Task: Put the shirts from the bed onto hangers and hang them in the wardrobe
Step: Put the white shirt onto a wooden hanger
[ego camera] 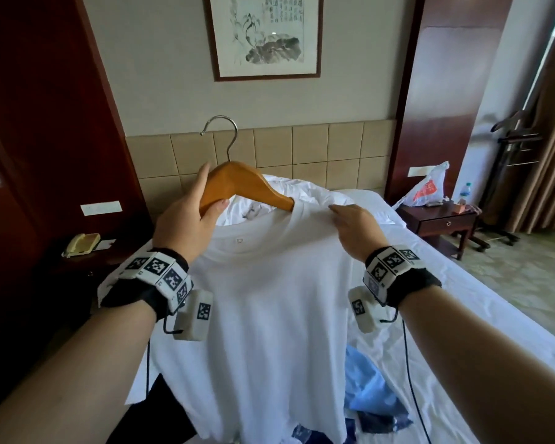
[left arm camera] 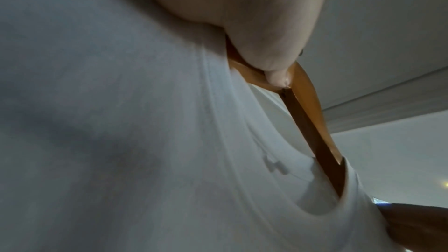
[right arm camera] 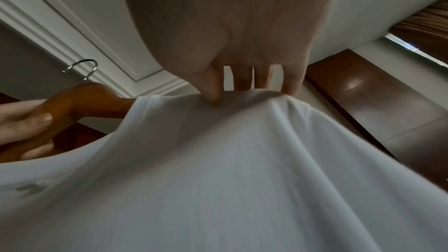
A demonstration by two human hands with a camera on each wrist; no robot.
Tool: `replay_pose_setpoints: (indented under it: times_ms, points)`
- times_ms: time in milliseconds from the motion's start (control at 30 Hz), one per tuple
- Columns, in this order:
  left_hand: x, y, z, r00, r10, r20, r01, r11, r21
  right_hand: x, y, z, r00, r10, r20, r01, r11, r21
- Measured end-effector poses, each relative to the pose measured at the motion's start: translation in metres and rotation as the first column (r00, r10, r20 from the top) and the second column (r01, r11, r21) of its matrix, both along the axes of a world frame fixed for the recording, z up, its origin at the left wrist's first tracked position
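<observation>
Above the bed (ego camera: 462,299), a left hand (ego camera: 186,219) grips a wooden hanger (ego camera: 237,184) half inside a white shirt (ego camera: 269,299), whose shoulder the right hand (ego camera: 356,225) pinches.

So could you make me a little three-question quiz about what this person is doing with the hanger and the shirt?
1. True or false: the left hand grips the wooden hanger by its metal hook.
2. Which end of the hanger is already inside the white shirt? A) the person's left end B) the person's right end C) both ends
3. Fill in: the right hand pinches the shirt's ______ fabric with its fingers.

Key:
1. False; it holds the bare wooden arm, and the hook stands free above.
2. B; the right end goes in through the neck opening, the left end is bare.
3. Shoulder, just beside the collar.
</observation>
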State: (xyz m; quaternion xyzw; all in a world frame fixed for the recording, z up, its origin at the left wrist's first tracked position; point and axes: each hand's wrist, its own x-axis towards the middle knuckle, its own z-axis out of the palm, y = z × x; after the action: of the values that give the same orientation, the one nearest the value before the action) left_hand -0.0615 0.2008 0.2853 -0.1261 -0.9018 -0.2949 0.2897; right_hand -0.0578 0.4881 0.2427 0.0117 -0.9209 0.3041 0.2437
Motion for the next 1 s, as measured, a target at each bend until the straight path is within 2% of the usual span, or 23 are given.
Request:
replay_pose_setpoints:
  times_ms: [200,333,533,700,833,900,1000]
  points:
    - [-0.002,0.000,0.000,1.000,0.003,0.003,-0.003,1.000,-0.013,-0.006,0.002,-0.006,0.988,-0.104,-0.111,0.089,0.987,-0.133]
    - [0.001,-0.006,0.000,0.999,0.032,-0.007,-0.033,0.999,-0.029,-0.009,-0.011,-0.002,0.989,-0.101,-0.109,0.076,0.974,-0.213]
    - [0.001,-0.017,-0.003,0.999,0.028,-0.047,-0.033,0.994,-0.102,-0.012,-0.025,0.019,0.966,-0.100,-0.236,0.041,0.969,-0.243]
    - [-0.001,-0.020,-0.002,0.999,0.020,-0.042,-0.022,0.999,-0.034,-0.008,-0.027,0.020,0.979,-0.115,-0.171,0.086,0.982,-0.170]
    - [0.001,-0.007,0.004,0.999,-0.048,-0.020,0.047,0.997,-0.060,0.007,-0.055,0.031,0.972,0.179,-0.155,-0.174,0.984,0.044]
    - [0.002,0.001,0.006,0.995,-0.098,-0.017,0.097,0.994,-0.054,0.011,-0.069,0.036,0.970,0.218,-0.104,-0.202,0.968,0.149]
    - [0.002,0.006,0.006,0.986,-0.169,-0.010,0.169,0.985,0.018,0.011,-0.077,0.035,0.971,0.210,-0.115,-0.196,0.973,0.122]
